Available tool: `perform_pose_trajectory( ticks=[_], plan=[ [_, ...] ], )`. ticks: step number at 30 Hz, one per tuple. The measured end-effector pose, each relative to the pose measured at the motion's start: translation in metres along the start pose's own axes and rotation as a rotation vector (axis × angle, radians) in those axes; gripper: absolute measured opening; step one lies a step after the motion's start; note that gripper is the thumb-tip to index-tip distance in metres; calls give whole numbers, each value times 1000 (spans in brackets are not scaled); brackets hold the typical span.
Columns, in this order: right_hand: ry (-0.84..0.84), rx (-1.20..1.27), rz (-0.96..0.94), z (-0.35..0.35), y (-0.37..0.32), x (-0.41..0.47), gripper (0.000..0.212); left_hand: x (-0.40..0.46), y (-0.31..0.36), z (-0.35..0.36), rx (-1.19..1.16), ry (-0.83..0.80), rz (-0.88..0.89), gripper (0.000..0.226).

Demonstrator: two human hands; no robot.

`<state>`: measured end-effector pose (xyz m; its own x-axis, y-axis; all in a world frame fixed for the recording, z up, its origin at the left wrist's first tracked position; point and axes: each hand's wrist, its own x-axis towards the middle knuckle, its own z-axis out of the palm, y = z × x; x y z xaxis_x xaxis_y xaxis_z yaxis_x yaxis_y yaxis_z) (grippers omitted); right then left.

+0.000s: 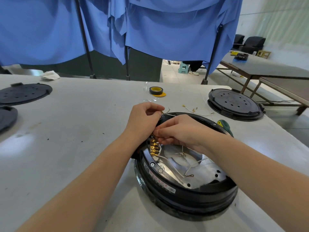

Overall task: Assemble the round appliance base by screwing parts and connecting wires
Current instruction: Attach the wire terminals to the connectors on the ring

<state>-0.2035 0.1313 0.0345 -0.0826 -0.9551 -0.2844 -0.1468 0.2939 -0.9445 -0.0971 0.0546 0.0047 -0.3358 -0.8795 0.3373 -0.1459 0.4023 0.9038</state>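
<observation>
Presently: left hand [145,116] pinches white wire [168,114]; right hand [179,129] pinches at brass terminals [153,146], centre frame. Best: seat connector squarely, steady base [185,196].

— What does the round appliance base [185,190] look like?
— A black ring housing lying flat on the grey table, open side up, with a shiny metal plate inside and a white label on its near wall.

— And the wires?
— Thin white wires [173,169] curl over the plate, some ending in small ring lugs. A row of brass terminals [153,146] sits at the inner left edge. More loose white wires [197,111] lie on the table just beyond the far rim
</observation>
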Motion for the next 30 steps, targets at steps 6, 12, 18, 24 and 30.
perform_pose_trajectory(
  ticks=[6, 12, 18, 24, 30],
  plan=[
    [6, -6, -15, 0, 1, -1, 7, 0, 0, -1, 4, -4, 4, 27],
    [158, -154, -207, -9, 3, -5, 12, 0, 1, -4, 3, -24, 17, 28],
    [657, -301, -561, -24, 5, -4, 22, 3, 8, -17, 35, -101, -7, 21],
    [517, -200, -379, -24, 4, 3, 26, 4, 20, -28, 8, -232, -5, 18],
    [268, -105, -177, -23, 5, 2, 16, 5, 23, -33, 33, -254, 42, 19]
  ],
)
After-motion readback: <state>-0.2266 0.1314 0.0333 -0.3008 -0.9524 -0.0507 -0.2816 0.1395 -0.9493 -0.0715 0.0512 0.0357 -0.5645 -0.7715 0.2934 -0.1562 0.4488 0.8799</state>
